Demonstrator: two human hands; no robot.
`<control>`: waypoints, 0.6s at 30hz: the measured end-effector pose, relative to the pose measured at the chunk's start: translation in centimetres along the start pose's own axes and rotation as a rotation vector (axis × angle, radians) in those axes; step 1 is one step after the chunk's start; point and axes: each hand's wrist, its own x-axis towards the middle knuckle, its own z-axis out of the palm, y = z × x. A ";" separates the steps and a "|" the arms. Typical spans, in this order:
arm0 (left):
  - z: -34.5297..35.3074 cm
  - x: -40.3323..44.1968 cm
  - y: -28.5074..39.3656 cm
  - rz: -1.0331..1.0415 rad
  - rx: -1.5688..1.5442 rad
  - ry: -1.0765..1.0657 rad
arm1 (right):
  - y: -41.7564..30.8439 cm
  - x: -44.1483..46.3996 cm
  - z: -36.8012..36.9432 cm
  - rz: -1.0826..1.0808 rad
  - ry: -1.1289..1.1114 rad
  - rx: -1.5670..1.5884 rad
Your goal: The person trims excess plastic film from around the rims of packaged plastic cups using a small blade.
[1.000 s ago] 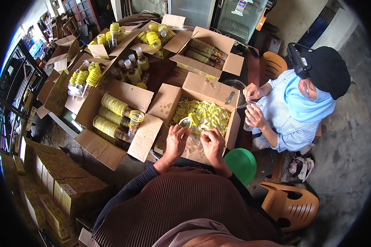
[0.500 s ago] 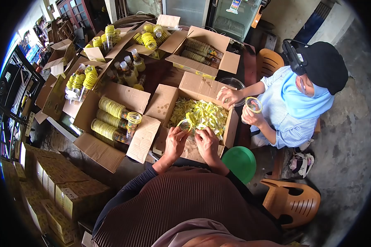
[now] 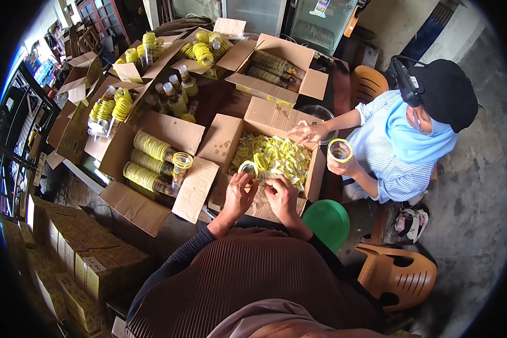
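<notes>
My left hand (image 3: 240,194) is wrapped round a clear cup with a yellow rim (image 3: 248,167), over the near side of an open cardboard box (image 3: 226,141). Close beside it, my right hand (image 3: 281,194) has its fingers pinched together near the cup; anything between them is too small to make out. Yellow-and-white wrapped pieces (image 3: 287,158) fill the box beyond both hands. Yellow rings (image 3: 262,161) lie on top of these pieces, just past my fingertips.
At the right a co-worker (image 3: 417,124) holds a yellow-rimmed cup (image 3: 340,150) and reaches over the box. A green basin (image 3: 326,225) is right of my right hand. Left stands a box of ringed containers (image 3: 152,145); an orange chair (image 3: 400,279) is lower right.
The cup in my left hand has tilted and moved slightly left. The co-worker's one hand has reached out to the box, and their cup has come lower and turned its opening towards me.
</notes>
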 end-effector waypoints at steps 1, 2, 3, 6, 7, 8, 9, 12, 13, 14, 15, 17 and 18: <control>0.2 -0.1 -0.1 0.009 0.022 0.033 | 0.1 0.1 -0.1 -0.023 0.051 -0.019; 0.2 -0.1 -0.2 0.018 0.044 0.068 | 0.1 0.1 -0.2 -0.022 0.051 -0.018; 0.2 -0.1 -0.2 0.018 0.045 0.067 | -0.1 0.2 -0.4 -0.063 0.091 -0.078; -0.2 0.1 0.0 0.009 0.078 0.044 | -0.6 0.2 -0.8 -0.151 0.123 -0.185; -0.3 0.1 0.0 0.024 0.095 0.033 | -0.4 0.0 -0.7 -0.177 0.100 -0.210; -0.3 0.1 0.1 0.039 0.111 0.021 | -0.3 -0.1 -0.6 -0.202 0.078 -0.235; -0.3 0.0 0.2 0.040 0.110 0.019 | -0.2 -0.1 -0.6 -0.184 0.060 -0.247; 0.1 -0.5 0.9 0.139 0.086 -0.043 | 0.5 0.3 -0.5 -0.113 0.034 -0.242; 0.3 -0.5 1.1 0.133 0.075 -0.048 | 0.6 0.7 -0.6 -0.098 0.050 -0.200; 0.4 -0.5 1.1 0.127 0.063 -0.054 | 0.6 0.6 -0.5 -0.096 0.050 -0.200; 0.4 -0.4 0.9 0.128 0.064 -0.056 | 0.5 0.7 -0.6 -0.045 0.075 -0.144; 0.1 0.1 0.4 0.068 0.065 -0.014 | 0.3 0.7 -0.7 -0.049 0.136 -0.114; -0.1 0.3 0.3 0.068 0.065 -0.015 | -0.1 0.5 -0.9 -0.048 0.136 -0.113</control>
